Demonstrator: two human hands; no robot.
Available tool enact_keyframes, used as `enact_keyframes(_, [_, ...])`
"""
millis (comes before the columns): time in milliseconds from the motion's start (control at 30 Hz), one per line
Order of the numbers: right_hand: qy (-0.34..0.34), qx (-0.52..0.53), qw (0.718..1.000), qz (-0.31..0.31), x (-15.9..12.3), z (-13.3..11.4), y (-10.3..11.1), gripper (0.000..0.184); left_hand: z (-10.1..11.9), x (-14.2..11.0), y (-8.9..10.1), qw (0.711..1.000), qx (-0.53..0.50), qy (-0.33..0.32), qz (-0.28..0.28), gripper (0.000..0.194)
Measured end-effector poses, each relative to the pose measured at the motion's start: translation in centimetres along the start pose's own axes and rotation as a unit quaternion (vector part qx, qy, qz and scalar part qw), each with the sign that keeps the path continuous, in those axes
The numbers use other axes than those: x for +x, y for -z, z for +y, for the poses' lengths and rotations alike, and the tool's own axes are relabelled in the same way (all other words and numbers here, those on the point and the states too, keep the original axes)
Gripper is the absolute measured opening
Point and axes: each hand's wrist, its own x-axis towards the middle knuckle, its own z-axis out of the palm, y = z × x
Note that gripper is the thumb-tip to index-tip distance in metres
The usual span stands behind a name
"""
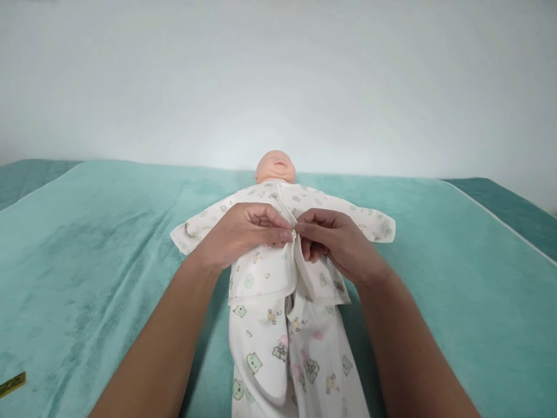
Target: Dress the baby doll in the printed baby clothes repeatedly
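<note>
White printed shirt point(270, 273), hem parted

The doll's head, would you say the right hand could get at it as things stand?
Probably yes: the right hand has a free way to the doll's head, though that hand would first have to let go of the jacket front.

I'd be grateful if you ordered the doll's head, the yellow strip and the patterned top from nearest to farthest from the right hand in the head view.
1. Patterned top: touched by the right hand at its opening.
2. Doll's head: beyond the hand, slightly left.
3. Yellow strip: at the lower left edge.
</note>
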Motion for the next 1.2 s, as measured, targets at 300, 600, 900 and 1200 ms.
enact_keyframes(300, [0.003, 0.019, 1.000, -0.001, 0.23, 0.17, 0.03, 0.029, 0.00, -0.04, 0.20, 1.000, 0.017, 0.002, -0.005, 0.011])
enact_keyframes(600, [0.010, 0.031, 0.999, -0.005, 0.29, 0.23, 0.04, 0.028, -0.61, 0.10, 0.02, 0.999, -0.015, -0.026, -0.010, 0.015])
enact_keyframes(900, [0.006, 0.021, 1.000, 0.003, 0.29, 0.24, -0.06, 0.027, -0.61, 0.22, 0.02, 0.999, 0.005, -0.046, -0.013, 0.014])
enact_keyframes(1200, [0.012, 0.021, 1.000, 0.009, 0.26, 0.26, -0.23, 0.028, -0.79, 0.34, 0.05, 0.998, -0.006, -0.056, -0.006, 0.016])
